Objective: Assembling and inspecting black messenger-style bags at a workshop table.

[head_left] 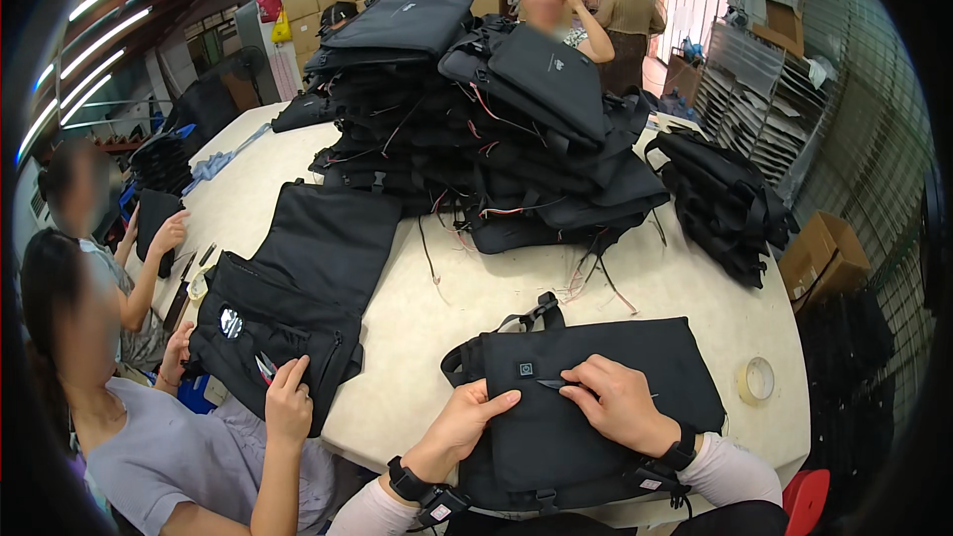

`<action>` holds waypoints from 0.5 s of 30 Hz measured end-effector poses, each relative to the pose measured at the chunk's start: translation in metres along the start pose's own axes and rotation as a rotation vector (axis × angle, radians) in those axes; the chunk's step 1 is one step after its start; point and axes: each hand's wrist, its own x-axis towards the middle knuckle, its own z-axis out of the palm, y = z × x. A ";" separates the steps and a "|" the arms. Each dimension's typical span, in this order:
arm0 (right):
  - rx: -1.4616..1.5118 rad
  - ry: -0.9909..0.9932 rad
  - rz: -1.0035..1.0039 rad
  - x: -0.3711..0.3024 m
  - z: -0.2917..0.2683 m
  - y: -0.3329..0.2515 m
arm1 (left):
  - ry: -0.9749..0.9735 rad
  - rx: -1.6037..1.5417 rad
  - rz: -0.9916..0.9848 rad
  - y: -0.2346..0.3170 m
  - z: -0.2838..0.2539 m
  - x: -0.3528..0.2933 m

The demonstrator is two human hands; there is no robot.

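Note:
In front of me on the table lies a black fabric bag (606,447) with a small square button patch (526,369) near its upper left. My left hand (459,425) grips the left edge of the bag, thumb pressed on top of the cloth. My right hand (617,405) rests over the bag with its fingers pinched on a small dark pointed tool (549,383). The tool's tip points left, just below the button patch. Whether it is tweezers or snips, I cannot make out. A strap with a buckle (541,310) sticks out beyond the bag's far edge.
A tall stack of black bags (467,159) with loose wires fills the table's far middle. A tape roll (755,381) lies to my right. At left, a co-worker holds small snips (265,367) over another black bag (328,228). More bags (720,199) lie far right.

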 end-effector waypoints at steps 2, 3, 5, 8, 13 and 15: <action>-0.010 -0.007 0.008 0.000 0.001 0.000 | 0.001 -0.001 -0.007 -0.001 -0.002 0.001; -0.019 -0.015 0.015 -0.001 0.002 0.000 | 0.004 -0.003 -0.012 -0.002 -0.002 0.001; -0.022 -0.013 0.015 -0.001 0.003 0.001 | 0.001 -0.004 -0.008 -0.001 -0.001 0.001; -0.034 -0.001 0.009 -0.002 0.004 0.001 | -0.002 -0.006 -0.006 -0.001 -0.001 0.001; -0.068 0.026 -0.016 -0.001 0.004 -0.003 | 0.003 -0.001 -0.009 -0.001 -0.002 0.001; -0.076 0.017 -0.016 0.000 0.004 -0.004 | -0.001 -0.009 -0.007 -0.001 -0.002 0.001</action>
